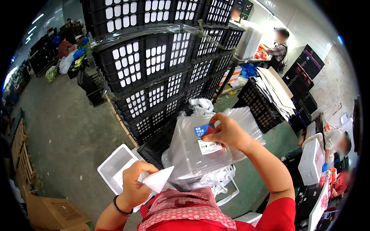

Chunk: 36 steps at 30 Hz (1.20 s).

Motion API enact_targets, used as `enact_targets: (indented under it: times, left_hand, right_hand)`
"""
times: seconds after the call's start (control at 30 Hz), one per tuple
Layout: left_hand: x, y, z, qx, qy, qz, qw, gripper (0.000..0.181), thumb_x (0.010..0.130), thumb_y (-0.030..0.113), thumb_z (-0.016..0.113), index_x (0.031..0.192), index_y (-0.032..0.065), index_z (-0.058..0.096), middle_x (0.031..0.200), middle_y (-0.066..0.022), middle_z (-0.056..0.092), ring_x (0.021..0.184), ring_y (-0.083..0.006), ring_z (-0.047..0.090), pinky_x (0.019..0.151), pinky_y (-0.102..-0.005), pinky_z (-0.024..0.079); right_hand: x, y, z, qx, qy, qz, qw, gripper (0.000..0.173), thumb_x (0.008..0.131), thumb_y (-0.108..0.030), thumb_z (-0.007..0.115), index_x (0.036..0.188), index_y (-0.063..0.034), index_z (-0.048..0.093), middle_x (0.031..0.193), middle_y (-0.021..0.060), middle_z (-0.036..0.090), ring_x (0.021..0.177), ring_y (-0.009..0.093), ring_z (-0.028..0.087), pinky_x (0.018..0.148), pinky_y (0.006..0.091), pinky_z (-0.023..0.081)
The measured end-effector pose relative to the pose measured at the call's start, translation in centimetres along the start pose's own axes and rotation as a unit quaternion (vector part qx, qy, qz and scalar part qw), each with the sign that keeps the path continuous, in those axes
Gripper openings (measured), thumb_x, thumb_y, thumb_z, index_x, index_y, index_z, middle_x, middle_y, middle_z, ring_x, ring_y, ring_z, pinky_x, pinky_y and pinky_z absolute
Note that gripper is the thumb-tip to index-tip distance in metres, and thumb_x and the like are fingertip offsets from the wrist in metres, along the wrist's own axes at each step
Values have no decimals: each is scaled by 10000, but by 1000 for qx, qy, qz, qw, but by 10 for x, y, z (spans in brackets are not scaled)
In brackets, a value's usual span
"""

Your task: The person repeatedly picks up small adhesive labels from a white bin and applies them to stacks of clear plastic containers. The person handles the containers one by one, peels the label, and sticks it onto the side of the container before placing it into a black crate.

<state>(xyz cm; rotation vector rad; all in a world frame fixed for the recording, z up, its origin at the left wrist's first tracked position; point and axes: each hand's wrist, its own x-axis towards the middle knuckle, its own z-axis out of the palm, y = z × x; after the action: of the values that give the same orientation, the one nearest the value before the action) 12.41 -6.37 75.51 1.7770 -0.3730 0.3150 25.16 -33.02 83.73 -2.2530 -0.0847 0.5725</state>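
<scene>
My left hand [137, 180] grips a white paper sheet [159, 179], folded over to a pointed corner. To the right, my right hand [228, 131] has its thumb and fingers on a blue, red and white printed label [208, 145]. This label lies against the top of a stack of clear plastic containers [185, 153], in front of my apron [185, 212]. My fingers cover part of its right side. A second pile of clear plastic trays [245, 121] sits just behind my right hand. Below my left hand, a white foam box [115, 161] is partly hidden.
Stacked black plastic crates [150, 63], wrapped in clear film, rise directly ahead. A black crate [257, 104] holding cardboard sheets [274, 89] stands at right. A cardboard box [57, 210] and wooden pallets [21, 156] lie left. Several people [279, 49] are around the room.
</scene>
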Motion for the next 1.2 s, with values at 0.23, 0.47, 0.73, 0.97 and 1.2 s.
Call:
enact_targets:
  times: [0.23, 0.47, 0.73, 0.97, 1.2]
  left_hand:
    - [8, 4, 12, -113, 48, -17, 992, 239, 769, -42, 666, 954, 35, 537, 877, -53, 520, 748, -104, 498, 664, -212, 394]
    - [35, 5, 20, 6, -42, 62, 997, 234, 720, -38, 687, 898, 35, 554, 829, -86, 552, 714, -138, 484, 635, -242, 375]
    - [33, 17, 16, 192, 83, 84, 974, 245, 672, 28, 694, 821, 57, 502, 725, -42, 435, 675, -134, 461, 571, -233, 336]
    - [60, 69, 54, 180, 74, 32, 980, 148, 784, 8, 636, 915, 0, 568, 830, -136, 554, 741, -246, 583, 706, -356, 496]
    - [43, 50, 57, 228, 120, -28, 966, 178, 712, 54, 656, 743, 76, 482, 744, -50, 458, 669, -148, 441, 585, -260, 355]
  right_hand:
    - [-44, 15, -28, -483, 355, -181, 780, 1169, 534, -490, 841, 1449, -89, 235, 1454, 236, 264, 1200, 445, 449, 892, 529, 439]
    - [-61, 59, -57, -226, 230, -128, 938, 681, 716, -277, 736, 1327, -111, 482, 1331, 207, 466, 1134, 410, 511, 963, 433, 428]
    - [6, 86, -162, 71, 482, -204, 849, 510, 708, -291, 770, 1169, -118, 637, 1309, 153, 516, 1152, 293, 540, 936, 420, 439]
    - [175, 290, -54, -117, 348, 186, 912, 648, 721, -532, 688, 1287, -245, 556, 1456, 117, 345, 1322, 446, 277, 981, 651, 281]
    - [212, 324, -53, -111, 224, 133, 959, 732, 777, -577, 603, 1346, -145, 448, 1418, 168, 309, 1289, 416, 221, 986, 601, 233]
